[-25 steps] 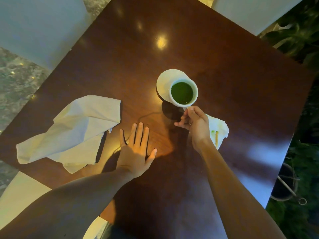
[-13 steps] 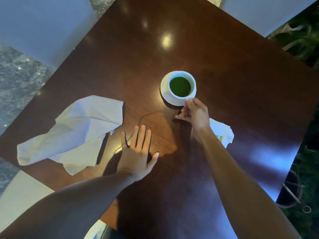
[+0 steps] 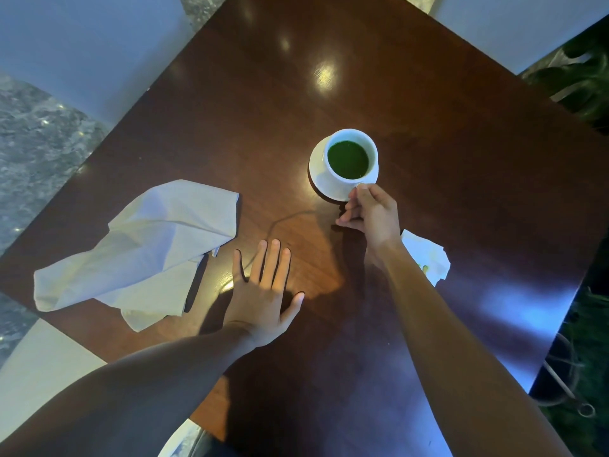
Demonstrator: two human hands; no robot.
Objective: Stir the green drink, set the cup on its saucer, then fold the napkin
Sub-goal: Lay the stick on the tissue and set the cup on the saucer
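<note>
A white cup (image 3: pixel 350 166) holding green drink stands on its white saucer (image 3: pixel 319 178) near the middle of the dark wooden table (image 3: pixel 263 94). My right hand (image 3: pixel 370 214) pinches the cup's handle at the near side of the cup. My left hand (image 3: pixel 263 288) lies flat on the table, fingers spread, holding nothing. A large crumpled white napkin (image 3: pixel 138 252) lies unfolded to the left of my left hand, close to the table's left edge.
A small crumpled tissue (image 3: pixel 425 255) with a green stain lies right of my right wrist. White chairs (image 3: pixel 82 44) stand around the table. Plants (image 3: pixel 580 77) and a metal stand (image 3: pixel 566 387) lie beyond the right edge.
The cup was held above the table beside the saucer; my right hand carried it over and it now rests on the saucer. My left hand stayed flat.
</note>
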